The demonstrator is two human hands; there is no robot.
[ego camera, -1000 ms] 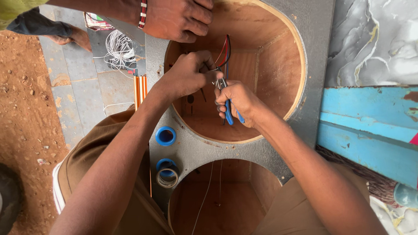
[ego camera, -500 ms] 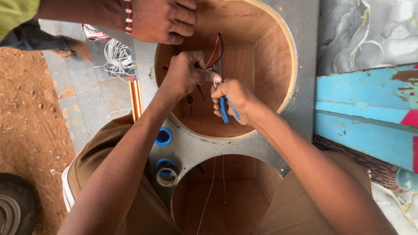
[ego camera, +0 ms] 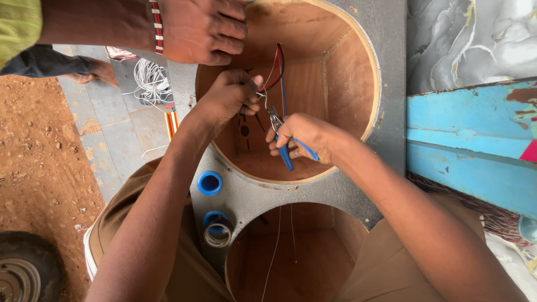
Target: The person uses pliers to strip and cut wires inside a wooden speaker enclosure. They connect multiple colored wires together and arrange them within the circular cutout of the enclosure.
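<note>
The left hand [ego camera: 226, 98] was closed with fingertips pinched together on a thin bundle of red, black and pale wires [ego camera: 274, 70] that rose from inside the upper round opening [ego camera: 341, 61] of a grey speaker cabinet [ego camera: 391, 112]. The right hand [ego camera: 302, 137] was wrapped around the blue handles of a pair of pliers [ego camera: 285, 148], its fingers clamped on them, and the metal nose of the tool pointed up toward the wire ends just beside the left fingertips; whether the nose actually gripped a wire could not be told. Both hands hung over the plywood interior of that upper opening, close together but not touching. Another person's hand [ego camera: 201, 31], wearing a striped red and white bracelet at the wrist, rested on the cabinet's rim at the top, just above the left hand. Below the upper hole lay a second round opening [ego camera: 291, 251], with two thin wires hanging down into it. On the grey face to the left of these holes sat two blue port tubes [ego camera: 210, 183], the lower one with a roll of tape [ego camera: 217, 235] lying against it. A coil of white wire [ego camera: 150, 81] lay on the paved ground beyond the cabinet, reddish soil spread to the left, part of a tyre [ego camera: 25, 271] showed at the bottom corner, and a blue painted board [ego camera: 470, 151] stood to the right
</note>
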